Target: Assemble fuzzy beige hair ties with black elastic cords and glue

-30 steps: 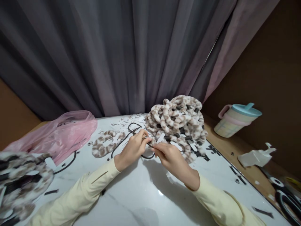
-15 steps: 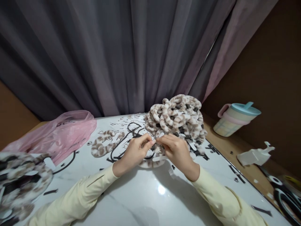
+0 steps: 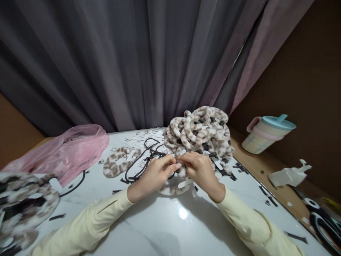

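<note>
Fingertips [image 3: 177, 166] pinched before furry pile [image 3: 206, 135]
Left hand [image 3: 157, 173] and right hand [image 3: 202, 171] are angled inward; anything held cannot be told.

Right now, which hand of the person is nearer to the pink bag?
Left. The left hand is to the right of the pink bag, with one furry ring between them. The right hand is farther right, close to the pile of furry rings.

It's dim by the curtain [image 3: 157, 64] and brown wall [image 3: 306, 78]; a white glare spot [image 3: 183, 213] burns on the glossy tabletop [image 3: 144, 227], soft shadow lies below the right hand [image 3: 202, 172], and black handles [image 3: 313, 222] blur cornerward
</note>
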{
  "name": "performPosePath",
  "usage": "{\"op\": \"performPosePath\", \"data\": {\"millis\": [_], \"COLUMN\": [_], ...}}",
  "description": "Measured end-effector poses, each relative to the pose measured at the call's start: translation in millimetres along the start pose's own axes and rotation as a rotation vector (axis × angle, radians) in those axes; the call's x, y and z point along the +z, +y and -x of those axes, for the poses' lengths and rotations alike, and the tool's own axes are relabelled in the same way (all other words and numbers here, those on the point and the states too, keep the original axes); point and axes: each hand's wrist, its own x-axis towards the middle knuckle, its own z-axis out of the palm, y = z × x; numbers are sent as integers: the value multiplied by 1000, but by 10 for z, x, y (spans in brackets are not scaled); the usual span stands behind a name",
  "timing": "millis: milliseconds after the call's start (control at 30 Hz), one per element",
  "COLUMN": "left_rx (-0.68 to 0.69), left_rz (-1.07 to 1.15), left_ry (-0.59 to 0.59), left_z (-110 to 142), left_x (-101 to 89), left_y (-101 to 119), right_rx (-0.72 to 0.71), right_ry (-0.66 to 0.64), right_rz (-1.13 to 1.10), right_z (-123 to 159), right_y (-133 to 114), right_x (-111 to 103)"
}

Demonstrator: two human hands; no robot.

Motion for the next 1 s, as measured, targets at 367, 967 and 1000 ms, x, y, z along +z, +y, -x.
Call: {"op": "performPosePath", "data": {"millis": [367, 967, 1000], "left_rx": [-76, -605, -608], "left_rz": [109, 1072, 1084], "left_ry": [-16, 29, 15], "left_z": [-27, -264, -257], "left_x": [51, -54, -48], "left_y": [-76, -268, -255], "right_rx": [102, 379, 421], "right_ry": [-110, -462, -430], "right_rz": [-75, -550, -617], "right_z": [-35, 105, 107], "right_y": [86, -229, -214], "right_x": [73, 300, 350]}}
